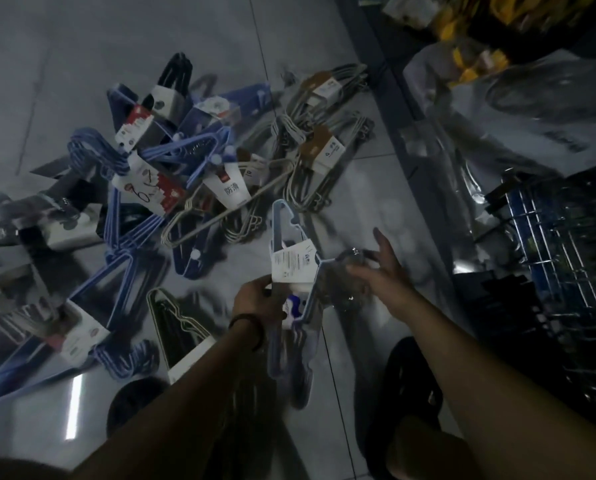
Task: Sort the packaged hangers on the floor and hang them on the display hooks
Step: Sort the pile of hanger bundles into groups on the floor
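The floor (116, 32) is glossy grey tile, dim and full of soft reflections. A dark grout line (259, 50) runs away well beyond the left hand (255, 299). Near the person, to the left of that hand, a bright white streak of light (72, 407) is mirrored in the tile. To the right of the right hand (381, 271), a dark plinth (390, 109) crosses the floor on a slant. Past it lie plastic-wrapped goods (518, 109), with blurred yellow goods (473, 60) farther off. A blue wire rack (546, 230) stands at the far right.
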Demonstrator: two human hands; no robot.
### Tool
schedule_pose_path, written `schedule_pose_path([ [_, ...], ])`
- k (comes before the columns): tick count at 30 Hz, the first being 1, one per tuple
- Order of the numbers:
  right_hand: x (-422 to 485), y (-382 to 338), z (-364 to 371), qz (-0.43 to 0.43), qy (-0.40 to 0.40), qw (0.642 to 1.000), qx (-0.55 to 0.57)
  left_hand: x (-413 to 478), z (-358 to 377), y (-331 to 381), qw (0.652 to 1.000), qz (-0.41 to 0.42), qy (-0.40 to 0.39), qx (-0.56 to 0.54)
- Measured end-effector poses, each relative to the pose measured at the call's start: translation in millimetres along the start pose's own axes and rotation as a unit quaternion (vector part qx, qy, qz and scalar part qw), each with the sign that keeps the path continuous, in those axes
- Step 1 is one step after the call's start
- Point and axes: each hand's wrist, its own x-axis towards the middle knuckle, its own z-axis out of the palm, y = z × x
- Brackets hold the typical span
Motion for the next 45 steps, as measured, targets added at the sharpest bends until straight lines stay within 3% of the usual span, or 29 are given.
schedule_pose_path([
  [3, -5.3, -28.2, -11.3, -0.126, -0.09, 0.984, -0.093, 8.6, -24.7, 32.5, 0.997, 0.034, -0.047, 0.046],
  [7, -12.9, -62.1, -8.8, -0.212, -0.051, 0.966, -0.139, 16.3, -61.1, 68.6, 0.98, 0.028, -0.163, 0.113],
  [8, -15.9, -69.2, -6.7, -0.231, -0.039, 0.965, -0.119, 17.9, -69.6, 70.5, 0.979, 0.021, -0.184, 0.085],
  [10, -16.3, -78.1, -4.5, -0.253, -0.013, 0.965, -0.065, 23.6, -80.4, 66.0, 0.973, -0.021, -0.217, -0.079],
  [13, -18.3, -92.6, -5.3, -0.217, 0.024, 0.976, 0.008, 11.6, -89.9, 59.9, 0.905, -0.013, -0.309, -0.293],
  [15, -20.4, -98.8, -4.2, -0.156, 0.043, 0.984, 0.073, -0.3, -90.8, 60.3, 0.881, 0.017, -0.339, -0.329],
  [18, -25.2, -108.5, 3.7, -0.046, 0.064, 0.983, 0.164, -9.6, -82.8, 70.9, 0.952, 0.13, -0.216, -0.173],
  [20, -24.0, -106.3, 7.8, 0.041, 0.053, 0.98, 0.185, -10.9, -74.0, 71.8, 0.967, 0.154, -0.172, -0.108],
  [23, -17.0, -82.6, 17.9, 0.137, 0.014, 0.974, 0.18, -7.0, -54.7, 52.3, 0.972, 0.065, -0.163, -0.153],
  [28, 7.8, -11.7, 45.6, 0.219, 0.048, 0.966, 0.128, 5.3, -17.5, 0.3, 0.979, -0.084, -0.12, -0.141],
  [35, 25.0, 46.0, 68.4, 0.259, 0.106, 0.953, 0.116, 15.2, 13.6, -29.9, 0.983, -0.146, -0.093, -0.065],
  [39, 34.1, 51.3, 75.8, 0.252, 0.103, 0.958, 0.092, 19.7, 22.3, -24.4, 0.989, -0.127, -0.071, -0.032],
  [45, 32.1, 55.9, 81.4, 0.237, 0.142, 0.957, -0.084, 10.0, 37.1, -21.3, 0.985, -0.141, -0.096, -0.004],
])
